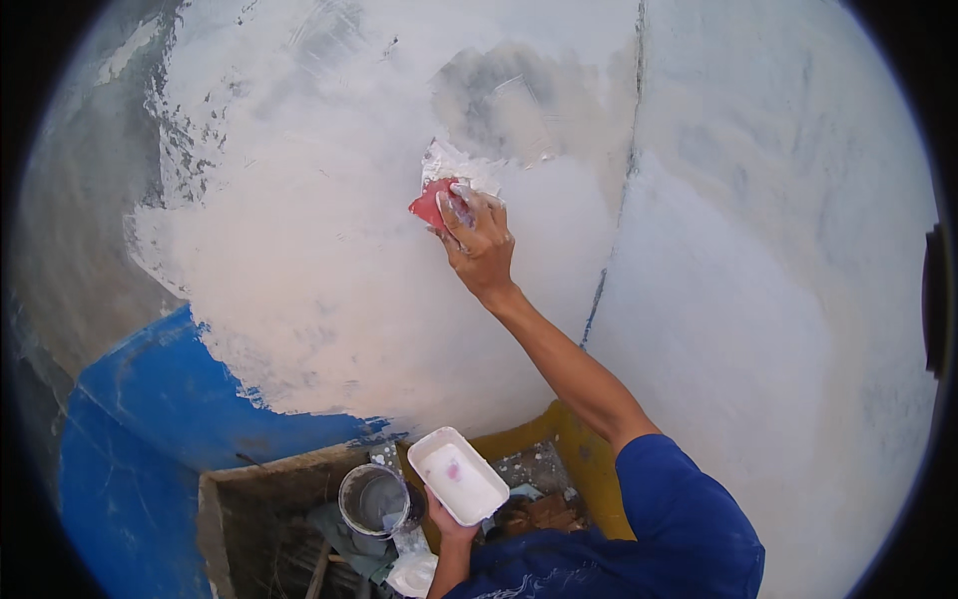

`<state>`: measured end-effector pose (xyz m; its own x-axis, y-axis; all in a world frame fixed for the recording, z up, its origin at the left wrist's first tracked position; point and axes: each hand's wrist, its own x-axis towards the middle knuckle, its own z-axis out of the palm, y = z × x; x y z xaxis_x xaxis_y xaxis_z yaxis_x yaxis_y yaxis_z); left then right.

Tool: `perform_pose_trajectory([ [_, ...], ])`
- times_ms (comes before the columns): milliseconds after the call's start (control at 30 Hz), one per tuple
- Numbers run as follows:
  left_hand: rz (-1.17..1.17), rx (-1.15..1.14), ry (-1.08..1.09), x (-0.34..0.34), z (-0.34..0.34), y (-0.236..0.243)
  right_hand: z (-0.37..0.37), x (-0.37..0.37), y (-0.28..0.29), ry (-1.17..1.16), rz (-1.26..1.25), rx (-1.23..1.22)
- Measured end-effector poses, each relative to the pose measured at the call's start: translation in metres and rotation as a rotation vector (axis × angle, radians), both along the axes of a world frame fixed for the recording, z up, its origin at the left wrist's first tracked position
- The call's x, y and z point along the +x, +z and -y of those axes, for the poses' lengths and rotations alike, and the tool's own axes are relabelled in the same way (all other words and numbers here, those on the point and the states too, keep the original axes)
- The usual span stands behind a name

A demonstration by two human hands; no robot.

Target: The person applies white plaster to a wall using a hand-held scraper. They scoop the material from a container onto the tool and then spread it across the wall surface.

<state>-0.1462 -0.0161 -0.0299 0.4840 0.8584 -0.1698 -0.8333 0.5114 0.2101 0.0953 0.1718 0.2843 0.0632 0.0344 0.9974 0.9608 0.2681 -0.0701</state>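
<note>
My right hand [481, 236] is stretched up to the wall, its fingers closed round a red spreader [429, 204]. White putty [461, 166] is heaped along the spreader's upper edge, against the wall. Smears of putty coat my fingers. Low in front of me, my left hand [449, 521] grips a white rectangular tray [483, 515] from its near left side. Inside the tray is a whitish layer with a small pinkish patch. The fingers under the tray are hidden.
The wall [319, 260] is mostly coated white, with grey patches and a vertical crack. Blue paint [190, 399] covers its lower left. Below stands a concrete-edged box [212, 509] with wood and rags in it. A bucket [375, 499] sits left of the tray.
</note>
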Motion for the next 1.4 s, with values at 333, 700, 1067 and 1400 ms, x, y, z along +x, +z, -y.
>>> perform_pose_trajectory([
  [333,0.018,0.0,-0.064,0.0,0.002,0.004,0.057,0.155,0.058,-0.16,-0.346,0.411],
  [700,0.008,0.004,-0.028,-0.005,-0.004,0.012,0.019,-0.022,-0.015,0.152,-0.156,0.104],
  [1067,0.017,0.032,0.017,-0.023,-0.008,0.008,0.048,0.119,0.06,0.009,-0.72,0.423],
  [1400,0.01,0.023,0.037,-0.027,-0.013,0.006,0.032,0.106,0.033,-0.188,-0.172,0.489],
])
